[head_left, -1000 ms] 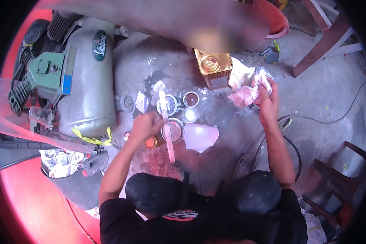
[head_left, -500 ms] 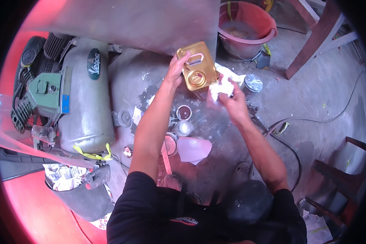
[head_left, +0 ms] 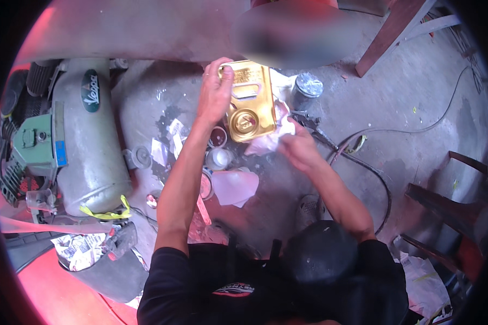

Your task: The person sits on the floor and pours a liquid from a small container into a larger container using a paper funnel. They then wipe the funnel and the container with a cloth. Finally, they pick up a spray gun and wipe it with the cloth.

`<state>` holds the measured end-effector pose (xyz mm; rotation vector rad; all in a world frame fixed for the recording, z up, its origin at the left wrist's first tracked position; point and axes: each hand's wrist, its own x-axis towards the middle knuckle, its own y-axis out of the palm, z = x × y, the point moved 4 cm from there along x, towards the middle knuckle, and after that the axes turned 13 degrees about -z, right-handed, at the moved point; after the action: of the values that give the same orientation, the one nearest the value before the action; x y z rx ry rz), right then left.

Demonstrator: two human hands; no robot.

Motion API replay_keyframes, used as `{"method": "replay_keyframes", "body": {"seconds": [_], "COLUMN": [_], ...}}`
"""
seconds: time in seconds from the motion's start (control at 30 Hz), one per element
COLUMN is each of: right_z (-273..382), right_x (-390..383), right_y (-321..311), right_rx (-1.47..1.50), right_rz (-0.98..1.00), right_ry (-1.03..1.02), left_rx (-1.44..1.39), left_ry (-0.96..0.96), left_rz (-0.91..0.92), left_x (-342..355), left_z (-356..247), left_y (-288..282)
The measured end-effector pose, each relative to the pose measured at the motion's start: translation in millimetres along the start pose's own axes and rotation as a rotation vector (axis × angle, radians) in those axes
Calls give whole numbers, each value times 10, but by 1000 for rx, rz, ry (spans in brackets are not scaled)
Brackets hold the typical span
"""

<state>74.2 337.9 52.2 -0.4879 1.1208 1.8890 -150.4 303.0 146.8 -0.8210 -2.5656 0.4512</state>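
Note:
My left hand is closed on the upper left edge of a gold rectangular metal can, whose top, with a handle and a round cap, faces me. A crumpled white wipe, cloth or paper, is in my closed right hand, against the can's lower right side. Its fingers are partly hidden. Below the can, on the floor, stand a cup of dark reddish-brown liquid and a small whitish tub. A pale sheet lies nearer to me, and a lidded grey tin stands to the right.
A grey air compressor tank fills the left side. Nearer stands a dark bin with newspaper in it. Dark hoses cross the floor on the right, below a slanted brown leg. A large blurred shape covers the top middle.
The view has shifted to the right and nearer. The gold can has come closer to me, and my right hand with the wipe has moved down along its side. The red bucket has mostly left view.

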Motion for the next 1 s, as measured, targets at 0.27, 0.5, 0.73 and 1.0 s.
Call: {"method": "replay_keyframes", "body": {"seconds": [0.27,0.5,0.73,1.0], "right_z": [-507,-861,-997,-997], "right_x": [-227,-163,35,8], "right_y": [-950,-1168,-1313,-1223], "right_rx": [18,144,55,14], "right_rz": [-24,-62,-66,-138], "right_ry": [218,252,252,167], "left_rx": [277,341,366,376], "left_ry": [456,546,567,561], "left_rz": [124,147,187,157], "left_x": [-1041,-1507,-1615,-1576], "left_z": [-489,-425,-395,-404], "left_y": [508,645,711,694]}}
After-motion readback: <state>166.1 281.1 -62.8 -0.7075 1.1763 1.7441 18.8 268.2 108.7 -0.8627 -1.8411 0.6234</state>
